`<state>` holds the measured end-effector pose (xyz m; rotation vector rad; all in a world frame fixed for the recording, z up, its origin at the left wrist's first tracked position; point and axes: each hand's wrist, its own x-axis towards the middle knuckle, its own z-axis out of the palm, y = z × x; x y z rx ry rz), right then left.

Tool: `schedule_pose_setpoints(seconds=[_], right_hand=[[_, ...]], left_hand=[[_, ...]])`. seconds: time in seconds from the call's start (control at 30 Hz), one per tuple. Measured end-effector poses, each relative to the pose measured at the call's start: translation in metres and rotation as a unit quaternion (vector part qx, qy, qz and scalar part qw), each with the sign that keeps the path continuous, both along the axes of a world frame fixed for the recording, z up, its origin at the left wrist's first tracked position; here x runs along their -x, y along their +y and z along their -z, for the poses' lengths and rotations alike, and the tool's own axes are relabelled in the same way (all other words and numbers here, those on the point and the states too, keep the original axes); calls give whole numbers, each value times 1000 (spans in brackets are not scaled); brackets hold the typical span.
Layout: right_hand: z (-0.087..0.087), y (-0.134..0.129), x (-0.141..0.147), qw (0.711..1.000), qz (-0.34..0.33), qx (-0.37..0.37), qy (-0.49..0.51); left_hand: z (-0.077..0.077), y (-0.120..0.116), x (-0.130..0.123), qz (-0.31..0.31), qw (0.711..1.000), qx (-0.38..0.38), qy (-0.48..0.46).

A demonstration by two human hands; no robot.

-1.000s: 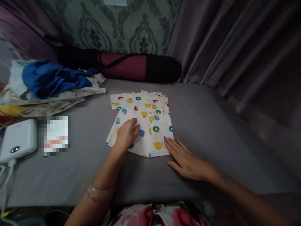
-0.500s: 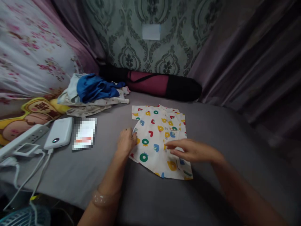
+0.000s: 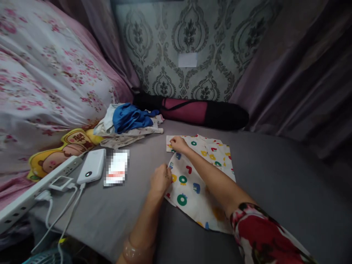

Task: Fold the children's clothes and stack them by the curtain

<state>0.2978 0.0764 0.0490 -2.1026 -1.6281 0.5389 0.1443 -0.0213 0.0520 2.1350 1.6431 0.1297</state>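
Note:
A small short-sleeved shirt (image 3: 187,183), white with a print of green, blue, yellow and red shapes, lies flat on the grey sheet. My left hand (image 3: 161,178) is closed on its left side edge, below the sleeve, with fingertips partly hidden. Reaching across the shirt, my right hand (image 3: 178,144) pinches the cloth at the left sleeve near its upper corner. My right forearm covers part of the shirt's middle and lower right.
Folded clothes with a blue garment (image 3: 132,117) on top are at the back left. A long black-and-maroon bag (image 3: 192,110) lies along the wall. At left are a yellow cartoon cushion (image 3: 55,156), a power strip (image 3: 68,165), a white power bank (image 3: 92,165) and cables.
My right hand has moved from above the shirt's right front across to the left sleeve and closed there. My left hand stays at the side edge. The camera view has shifted.

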Motion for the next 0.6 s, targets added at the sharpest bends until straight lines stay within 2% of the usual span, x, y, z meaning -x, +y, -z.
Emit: schedule_pose_setpoints(seconds=[0.13, 0.3, 0.43, 0.6], right_hand=[[7, 19, 24, 999, 29, 14, -34], [13, 20, 40, 997, 61, 32, -38], [12, 24, 30, 996, 80, 22, 17], [8, 24, -3, 978, 133, 3, 160]], left_hand=[[3, 2, 0, -3, 1000, 6, -1], [7, 5, 1, -2, 1000, 16, 1], [8, 5, 1, 8, 1000, 17, -19], [8, 7, 2, 16, 997, -1, -73]])
